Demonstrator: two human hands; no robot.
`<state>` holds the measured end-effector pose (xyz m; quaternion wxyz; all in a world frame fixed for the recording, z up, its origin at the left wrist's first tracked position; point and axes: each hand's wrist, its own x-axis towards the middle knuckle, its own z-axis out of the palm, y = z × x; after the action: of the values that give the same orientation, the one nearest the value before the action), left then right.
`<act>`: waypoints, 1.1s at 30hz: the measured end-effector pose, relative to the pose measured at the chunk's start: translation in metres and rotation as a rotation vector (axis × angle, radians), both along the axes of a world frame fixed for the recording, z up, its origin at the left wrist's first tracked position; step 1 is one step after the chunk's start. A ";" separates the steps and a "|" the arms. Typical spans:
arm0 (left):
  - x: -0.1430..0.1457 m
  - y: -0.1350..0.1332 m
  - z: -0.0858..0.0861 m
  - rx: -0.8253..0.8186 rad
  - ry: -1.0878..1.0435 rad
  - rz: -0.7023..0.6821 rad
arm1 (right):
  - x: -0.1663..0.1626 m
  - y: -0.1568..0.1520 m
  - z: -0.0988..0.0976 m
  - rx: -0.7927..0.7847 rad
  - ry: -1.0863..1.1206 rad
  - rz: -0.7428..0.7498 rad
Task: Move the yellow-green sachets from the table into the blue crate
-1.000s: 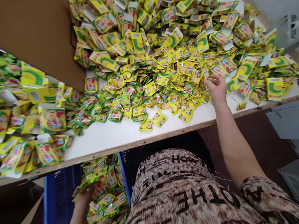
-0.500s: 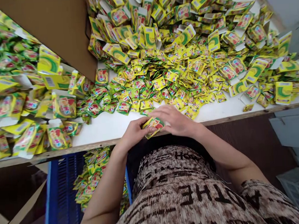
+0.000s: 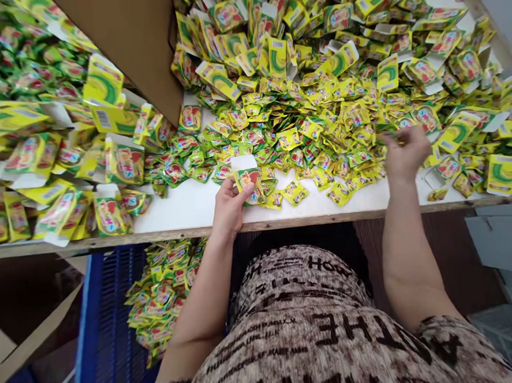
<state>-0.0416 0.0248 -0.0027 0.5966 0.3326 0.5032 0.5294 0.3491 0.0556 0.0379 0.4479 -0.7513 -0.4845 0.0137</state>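
My left hand (image 3: 231,207) grips a small yellow-and-green printed carton (image 3: 249,186) near the front of the white table. The carton stands upright, with its white top flap raised. Over on the right, my right hand (image 3: 407,152) hovers above the heap of small yellow sachets (image 3: 342,117), its fingers pinched. Something small and dark shows at its fingertips, too blurred to name. A few loose sachets (image 3: 294,193) lie on the white tabletop (image 3: 183,206) between my hands.
Open cartons (image 3: 278,57) are piled at the back, with more cartons (image 3: 124,159) on the left beside a brown cardboard panel (image 3: 129,43). Green sachets (image 3: 27,72) heap behind it. Below the wooden table edge (image 3: 154,236), a blue crate (image 3: 103,316) stands near filled packets (image 3: 167,295).
My hands have parted. The right hand has left the carton and moved far right over the sachets; the left has turned the carton upright, its flap now showing. The view has shifted slightly.
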 end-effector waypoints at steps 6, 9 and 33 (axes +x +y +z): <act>0.001 -0.001 -0.002 0.008 0.007 -0.106 | -0.085 -0.005 0.018 -0.541 0.086 1.156; 0.002 -0.003 -0.002 0.013 0.026 -0.126 | -0.131 0.015 -0.001 -0.691 -0.171 1.329; 0.024 -0.015 0.006 0.084 0.012 -0.286 | -0.152 -0.053 0.019 -0.266 0.156 1.032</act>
<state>-0.0179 0.0100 0.0034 0.6486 0.4285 0.4318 0.4575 0.1967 0.0030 0.0568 0.3186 -0.4624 -0.7503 0.3489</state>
